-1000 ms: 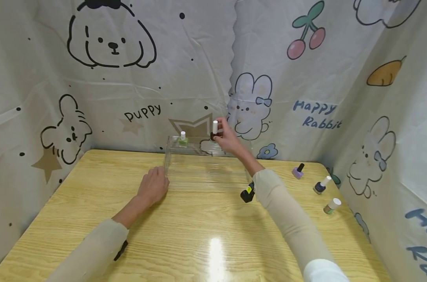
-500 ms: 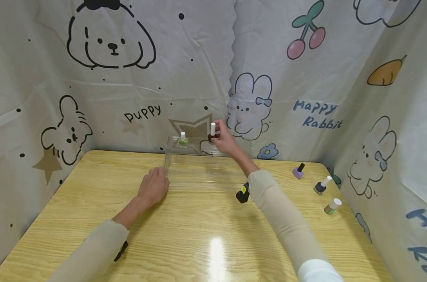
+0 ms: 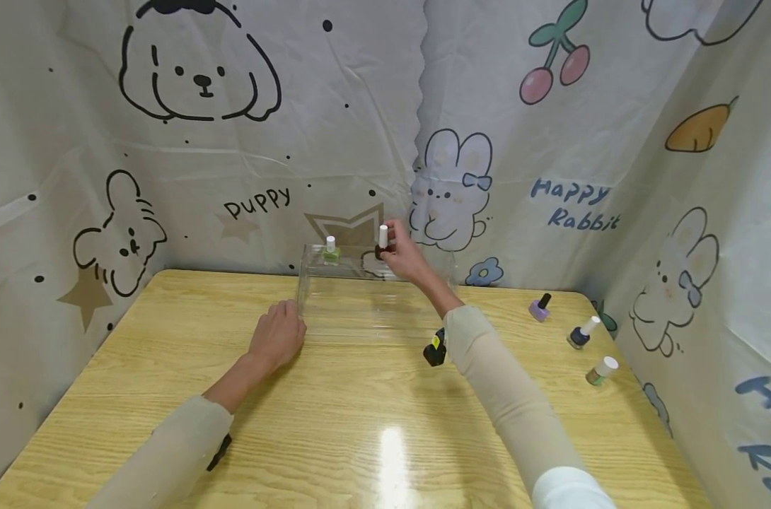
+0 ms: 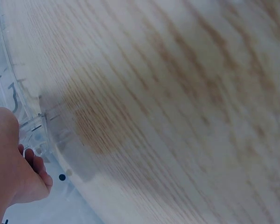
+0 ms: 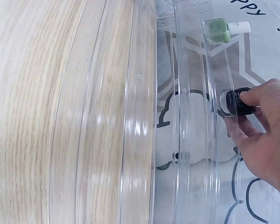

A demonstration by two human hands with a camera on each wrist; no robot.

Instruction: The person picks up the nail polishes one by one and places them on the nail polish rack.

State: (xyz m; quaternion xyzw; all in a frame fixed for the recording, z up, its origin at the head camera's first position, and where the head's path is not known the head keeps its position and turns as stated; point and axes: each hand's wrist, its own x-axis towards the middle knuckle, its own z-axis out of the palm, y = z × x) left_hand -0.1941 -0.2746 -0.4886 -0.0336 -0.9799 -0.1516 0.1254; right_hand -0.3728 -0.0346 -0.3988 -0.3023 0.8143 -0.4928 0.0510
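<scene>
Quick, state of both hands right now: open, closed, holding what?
Left hand: at the clear plastic tiered rack's left end; whether it grips cannot be told.
Right hand: closed, holding the dark glass nail polish bottle with white cap.

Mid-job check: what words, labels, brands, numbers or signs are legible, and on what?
"PUPPY": backdrop, left of centre.
"Happy Rabbit": backdrop, right of centre.
"Ha", "Ra": backdrop, right edge, cut off.
Dark bottle in right hand: label too small to read.
Green bottle, purple bottle, navy bottle, nearest bottle: nothing legible.
</scene>
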